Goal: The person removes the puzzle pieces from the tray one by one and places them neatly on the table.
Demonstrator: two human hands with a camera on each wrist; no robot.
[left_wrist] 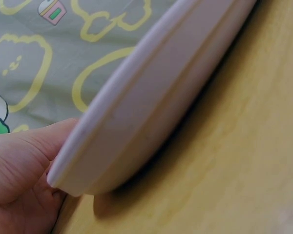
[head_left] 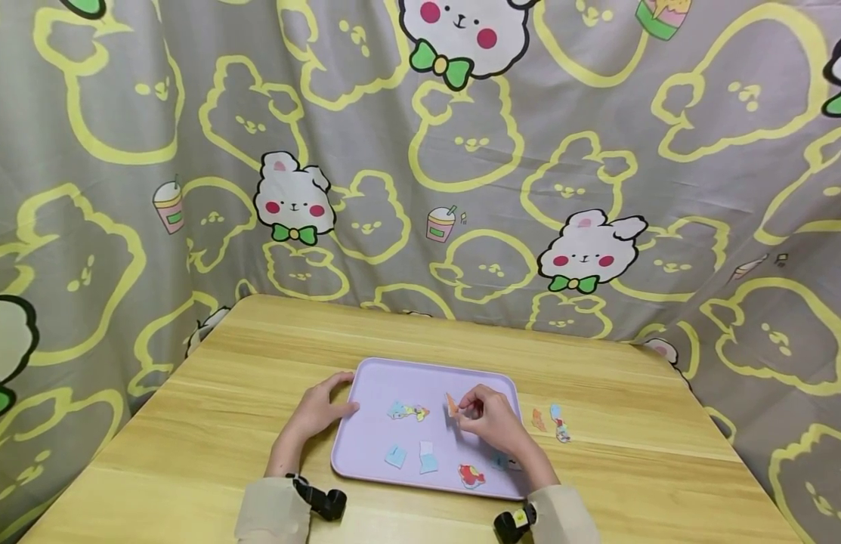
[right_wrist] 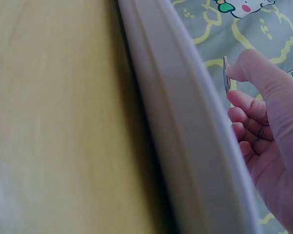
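A lilac tray (head_left: 366,446) lies on the table, and my left hand (head_left: 318,408) holds its left edge. In the left wrist view the thumb (left_wrist: 53,139) reaches over the tray's rim. Above the tray's right half, my right hand (head_left: 491,415) pinches a small, flat orange puzzle piece (head_left: 451,405) between thumb and fingertips. The right wrist view shows that piece (right_wrist: 226,75) edge-on. Left of it on the tray lies a blue and yellow cluster of pieces (head_left: 408,411). Nearer the front are light blue pieces (head_left: 395,455) and a red piece (head_left: 471,475).
Right of the tray, an orange piece (head_left: 539,419) and several blue and red pieces (head_left: 561,431) lie on the wooden table (head_left: 631,438). More pieces (head_left: 499,459) sit partly hidden under the right forearm. A patterned curtain (head_left: 379,151) hangs behind the table.
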